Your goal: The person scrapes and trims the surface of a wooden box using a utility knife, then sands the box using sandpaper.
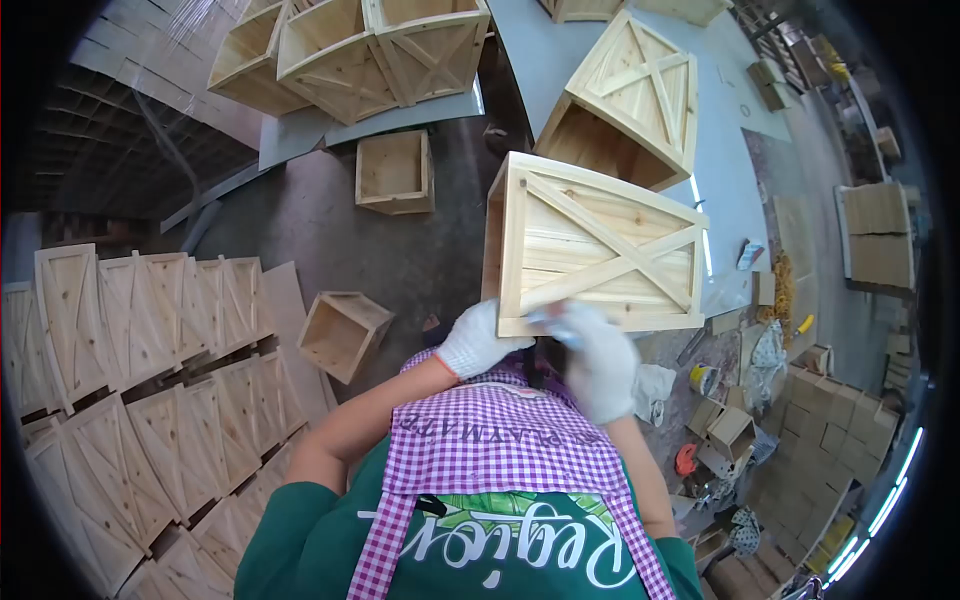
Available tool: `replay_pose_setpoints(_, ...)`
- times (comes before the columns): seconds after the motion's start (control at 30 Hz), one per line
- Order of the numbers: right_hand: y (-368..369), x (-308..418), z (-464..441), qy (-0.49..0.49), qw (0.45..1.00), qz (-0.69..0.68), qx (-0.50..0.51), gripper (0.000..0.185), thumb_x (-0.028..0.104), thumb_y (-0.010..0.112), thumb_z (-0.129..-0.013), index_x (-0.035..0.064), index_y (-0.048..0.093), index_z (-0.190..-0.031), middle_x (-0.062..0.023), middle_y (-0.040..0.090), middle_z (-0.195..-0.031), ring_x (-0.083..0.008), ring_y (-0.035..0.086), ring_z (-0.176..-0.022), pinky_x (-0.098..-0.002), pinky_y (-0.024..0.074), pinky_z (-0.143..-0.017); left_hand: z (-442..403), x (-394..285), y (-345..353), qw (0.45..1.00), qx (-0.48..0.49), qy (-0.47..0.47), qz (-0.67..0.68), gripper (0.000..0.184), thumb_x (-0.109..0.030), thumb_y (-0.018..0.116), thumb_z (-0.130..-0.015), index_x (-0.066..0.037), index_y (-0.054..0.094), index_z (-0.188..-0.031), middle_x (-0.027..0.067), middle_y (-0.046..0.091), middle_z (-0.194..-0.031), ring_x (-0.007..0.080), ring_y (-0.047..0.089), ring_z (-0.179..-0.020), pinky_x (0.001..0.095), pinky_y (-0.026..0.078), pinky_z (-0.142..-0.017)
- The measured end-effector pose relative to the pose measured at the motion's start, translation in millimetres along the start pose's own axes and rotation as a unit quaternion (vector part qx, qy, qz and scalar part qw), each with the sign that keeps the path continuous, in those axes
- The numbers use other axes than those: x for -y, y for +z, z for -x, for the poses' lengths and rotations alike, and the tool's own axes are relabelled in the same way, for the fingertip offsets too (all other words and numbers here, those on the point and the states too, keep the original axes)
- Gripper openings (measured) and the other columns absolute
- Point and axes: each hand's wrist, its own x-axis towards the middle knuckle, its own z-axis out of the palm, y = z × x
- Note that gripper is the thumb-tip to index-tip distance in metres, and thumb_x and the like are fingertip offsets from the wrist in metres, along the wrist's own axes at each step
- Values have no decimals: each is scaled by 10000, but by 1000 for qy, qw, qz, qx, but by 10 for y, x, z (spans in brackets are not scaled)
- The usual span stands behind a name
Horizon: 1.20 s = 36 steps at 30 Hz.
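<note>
A pale wooden crate with an X-shaped brace on its upper face sits in front of me. At its near left corner my left hand, in a white glove, grips the edge. My right hand, also gloved and blurred by motion, is closed at the crate's near edge. Its fingers hold a small blue-grey object, too smeared to name, against or just above the frame. Behind this crate a second X-braced crate lies tilted on the grey work table.
More crates stand at the back left. Two small open wooden boxes rest on the floor. Rows of X-braced crates fill the left side. Cardboard boxes and a tape roll lie on the right.
</note>
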Motion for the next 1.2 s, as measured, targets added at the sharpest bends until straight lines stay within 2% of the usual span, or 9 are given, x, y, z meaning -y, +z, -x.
replay_pose_setpoints(0.1,-107,434,-126,-18,993,-75,86,399,13,674,-836,136,707,-1214,-133,723,-1183,-349,690,-1065,-419,556,-895,-140,571,204,986,-45,142,71,412,-309,833,-804,-77,718,-1125,187,730,-1070,370,709,-963,440,569,-842)
replay_pose_setpoints(0.2,-219,494,-217,-38,983,-174,34,409,0,660,-822,123,700,-1210,-147,719,-1176,-361,690,-1065,-417,555,-888,-47,57,-31,996,-36,84,0,424,-320,826,-814,-75,715,-1143,191,732,-1042,390,703,-955,441,571,-828)
replay_pose_setpoints(0.4,-259,-206,-1508,-55,909,-251,-328,340,65,687,-877,87,708,-1215,-189,703,-1187,-378,673,-1067,-420,543,-871,-92,76,-107,994,18,67,-87,502,-336,835,-834,-93,696,-1251,173,741,-1109,346,717,-1026,410,570,-876)
replay_pose_setpoints(0.47,-21,-26,-1651,-10,985,-84,-148,212,68,593,-924,99,719,-1091,-155,679,-1039,-359,650,-1012,-433,525,-902,-118,136,-135,993,26,87,-75,478,-323,831,-840,-87,708,-1237,162,744,-1127,345,718,-1036,401,571,-883)
replay_pose_setpoints(0.5,333,-72,-1713,-232,945,-56,-225,198,96,595,-913,144,698,-1075,-133,655,-1033,-329,615,-1027,-442,488,-928,-148,162,-119,994,12,100,-43,450,-302,829,-843,-75,719,-1216,155,747,-1127,338,722,-1039,395,571,-887)
replay_pose_setpoints(0.63,435,240,-908,-229,972,-51,-4,185,202,631,-913,195,717,-1077,-117,644,-1120,-352,619,-1082,-462,474,-978,-272,595,34,922,-68,302,-233,381,-308,818,-840,-89,754,-1145,137,769,-1022,349,739,-937,405,583,-796)
replay_pose_setpoints(0.8,-330,522,-469,-157,955,-155,198,271,216,632,-956,164,663,-1220,-133,681,-1135,-373,662,-1039,-459,518,-921,-246,372,-176,944,-78,305,-100,360,-218,816,-832,-47,747,-1141,146,762,-1058,291,740,-974,386,577,-834)
replay_pose_setpoints(1.07,-1336,219,-50,-190,924,-152,-294,525,73,676,-912,84,584,-1429,-161,669,-1339,-343,672,-1186,-395,542,-1005,10,-1766,-621,960,-97,260,-28,202,-192,828,-817,-66,757,-957,149,746,-900,317,728,-853,399,579,-748)
replay_pose_setpoints(1.2,-1318,-201,219,-201,925,-69,-316,472,29,688,-878,88,654,-1345,-161,638,-1397,-355,614,-1287,-449,504,-1081,7,-2107,-719,872,26,402,-278,249,-274,833,-804,-58,722,-853,116,715,-816,309,693,-747,439,559,-673)
